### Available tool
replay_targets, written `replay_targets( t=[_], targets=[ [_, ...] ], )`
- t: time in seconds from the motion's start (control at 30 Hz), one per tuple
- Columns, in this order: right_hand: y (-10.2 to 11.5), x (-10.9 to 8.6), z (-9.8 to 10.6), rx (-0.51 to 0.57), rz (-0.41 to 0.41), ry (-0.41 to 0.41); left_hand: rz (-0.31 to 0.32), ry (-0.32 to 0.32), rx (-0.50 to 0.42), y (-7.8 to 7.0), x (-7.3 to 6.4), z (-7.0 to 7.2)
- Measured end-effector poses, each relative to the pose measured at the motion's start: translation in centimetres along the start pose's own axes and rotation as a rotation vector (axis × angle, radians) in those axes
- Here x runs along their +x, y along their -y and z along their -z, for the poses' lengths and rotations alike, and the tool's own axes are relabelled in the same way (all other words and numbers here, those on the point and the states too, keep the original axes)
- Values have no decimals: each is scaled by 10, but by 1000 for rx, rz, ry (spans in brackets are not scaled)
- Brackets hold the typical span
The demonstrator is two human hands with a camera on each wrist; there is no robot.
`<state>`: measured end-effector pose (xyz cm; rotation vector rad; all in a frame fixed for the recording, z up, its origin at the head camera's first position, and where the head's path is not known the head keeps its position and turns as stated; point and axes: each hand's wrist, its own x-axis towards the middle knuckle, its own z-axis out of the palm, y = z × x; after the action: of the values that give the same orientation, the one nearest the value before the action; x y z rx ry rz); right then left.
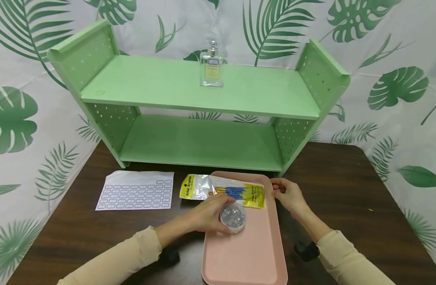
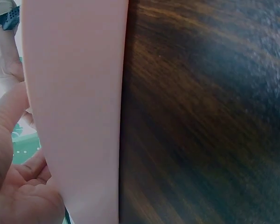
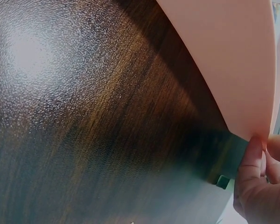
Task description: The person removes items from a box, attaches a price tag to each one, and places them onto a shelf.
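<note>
My left hand [image 1: 211, 213] curls its fingers and thumb around a small round tub [image 1: 234, 217] with a clear top and silvery contents, over the pink tray [image 1: 246, 253]. The far right corner of that tray is pinched between the thumb and fingers of my right hand [image 1: 288, 194], plainly seen in the right wrist view [image 3: 261, 182]. A pack of artist brushes [image 1: 254, 194], blue-handled in clear and yellow wrapping, lies across the tray's far end and sticks out past its left rim. In the left wrist view the tray's side [image 2: 79, 102] hides the tub.
Behind the tray stands a green two-tier shelf [image 1: 203, 140], with a glass perfume bottle [image 1: 211, 69] on its upper board. A sheet of blue-bordered labels [image 1: 135, 190] lies left on the dark wooden table [image 1: 332, 186]. A leaf-patterned cloth [image 1: 392, 130] hangs behind.
</note>
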<state>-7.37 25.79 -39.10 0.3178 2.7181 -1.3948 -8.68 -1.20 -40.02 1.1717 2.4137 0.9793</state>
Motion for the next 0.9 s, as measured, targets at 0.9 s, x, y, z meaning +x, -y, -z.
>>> replay_targets(
  t=[0.9],
  targets=[
    [1,-1,-2,5,27,25,141,-219,-517,14,-53,67]
  ],
)
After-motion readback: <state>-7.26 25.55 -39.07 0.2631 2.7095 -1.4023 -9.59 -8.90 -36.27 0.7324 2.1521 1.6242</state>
